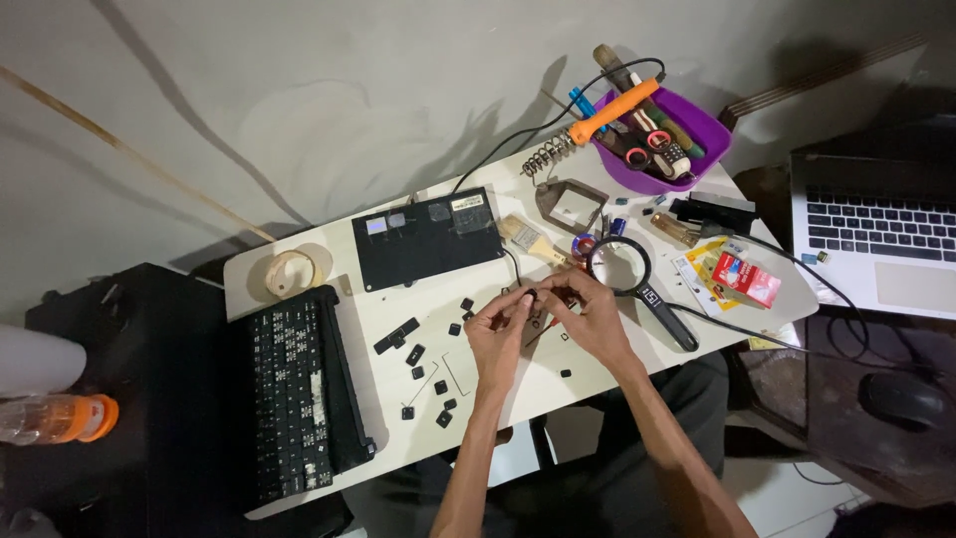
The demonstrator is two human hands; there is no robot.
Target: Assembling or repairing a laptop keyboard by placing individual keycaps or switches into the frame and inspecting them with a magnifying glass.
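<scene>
Pinching one small black keycap (pixel 530 296) between left hand (pixel 498 334) and right hand (pixel 588 314) fingertips; loose keycaps (pixel 423 374) scattered left, magnifying glass (pixel 622 269) just right.

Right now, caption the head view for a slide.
Both hands, left hand and right hand, pinch a keycap above a table.
</scene>
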